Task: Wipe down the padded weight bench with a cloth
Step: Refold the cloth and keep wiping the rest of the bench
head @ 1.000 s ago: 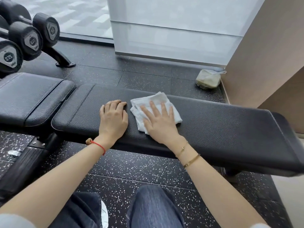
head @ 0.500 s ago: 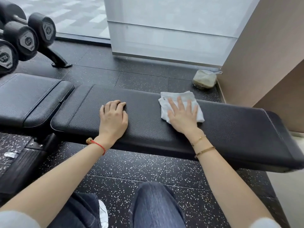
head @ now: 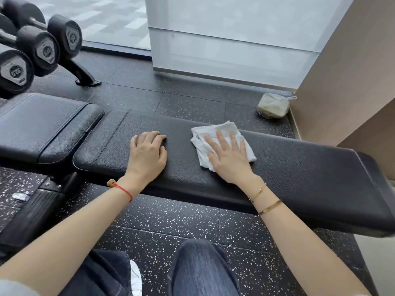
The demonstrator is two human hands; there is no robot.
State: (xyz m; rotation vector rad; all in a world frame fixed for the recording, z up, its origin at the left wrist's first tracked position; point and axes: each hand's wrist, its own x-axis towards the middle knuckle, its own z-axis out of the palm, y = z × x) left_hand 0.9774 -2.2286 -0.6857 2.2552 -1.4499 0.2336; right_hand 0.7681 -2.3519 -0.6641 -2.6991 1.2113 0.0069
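Black padded leatherette weight bench (head: 288,167), the worktop here, carries a folded white cloth (head: 215,135) on the middle of its long pad. The right hand (head: 229,161) presses it flat, fingers (head: 220,138) straight and spread, likely to keep broad contact for wiping. The left hand (head: 147,157) rests nearby with fingers curled, holding nothing, seemingly bracing the person's weight.

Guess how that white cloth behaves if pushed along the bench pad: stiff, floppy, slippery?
Likely floppy: the white cloth lies folded and creased under the right hand. Probably light, apt to bunch unless pressed flat. The bench pad looks grained, so probably some drag.
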